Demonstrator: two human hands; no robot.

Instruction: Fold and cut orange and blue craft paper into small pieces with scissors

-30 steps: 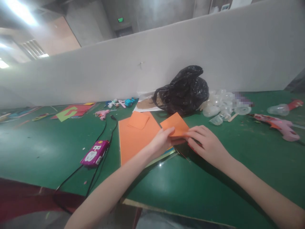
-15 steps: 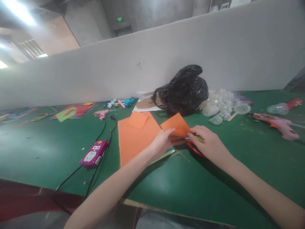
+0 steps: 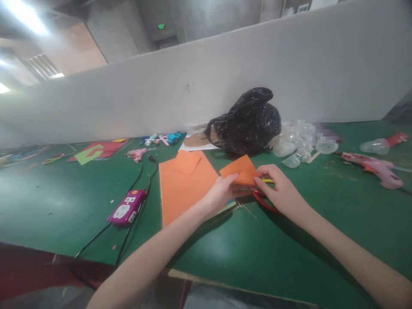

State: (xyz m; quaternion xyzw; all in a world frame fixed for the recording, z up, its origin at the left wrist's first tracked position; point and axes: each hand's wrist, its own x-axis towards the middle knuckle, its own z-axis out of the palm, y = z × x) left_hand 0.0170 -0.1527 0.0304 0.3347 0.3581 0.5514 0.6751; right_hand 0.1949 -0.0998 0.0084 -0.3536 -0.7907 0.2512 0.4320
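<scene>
A small piece of orange paper (image 3: 242, 168) is held up between my two hands. My left hand (image 3: 222, 192) pinches its lower left part, thumb in front and fingers behind. At its right corner my right hand (image 3: 273, 182) grips the edge between thumb and fingers. Scissors with red handles (image 3: 265, 204) lie just below, partly hidden by my right hand. On the left, a large orange sheet (image 3: 180, 195) lies on other sheets, and a smaller orange piece (image 3: 186, 162) rests on its upper part.
A black plastic bag (image 3: 249, 122) stands against the white partition (image 3: 128, 94), beside clear plastic cups (image 3: 289, 141). Pink glue guns lie right (image 3: 383, 169) and left (image 3: 137, 154). A purple power strip (image 3: 128, 208) with black cables sits on the green table (image 3: 206, 249).
The held orange paper has shifted slightly right and down, and its surface looks more bent. My right hand's fingers have risen a little, showing more of the red handles.
</scene>
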